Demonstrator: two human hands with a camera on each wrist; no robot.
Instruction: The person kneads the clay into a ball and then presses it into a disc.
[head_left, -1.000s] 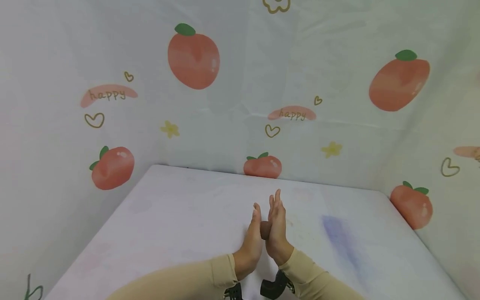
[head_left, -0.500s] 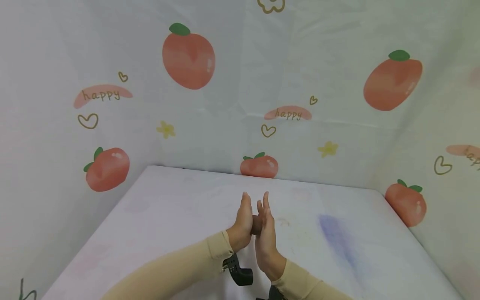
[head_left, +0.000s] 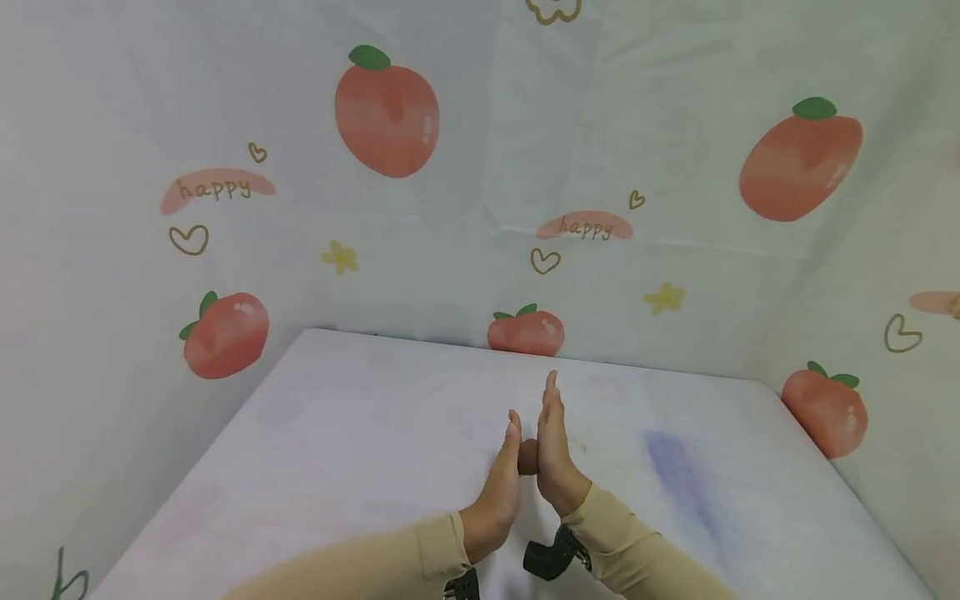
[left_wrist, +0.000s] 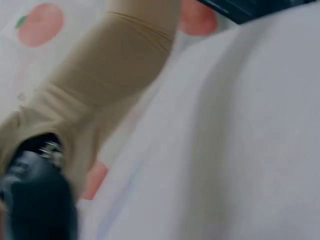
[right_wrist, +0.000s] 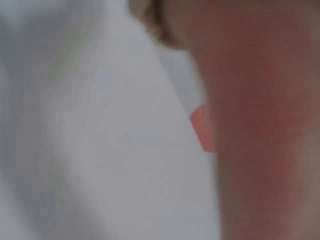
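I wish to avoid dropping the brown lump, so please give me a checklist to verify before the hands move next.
1. Left hand against the brown lump: ok.
2. Right hand against the opposite side: ok.
3. Sleeves away from the brown lump: ok.
4. Brown lump clearly visible in the wrist views: not ok, neither shows it clearly.
5. Brown lump free of cracks: cannot tell, too small.
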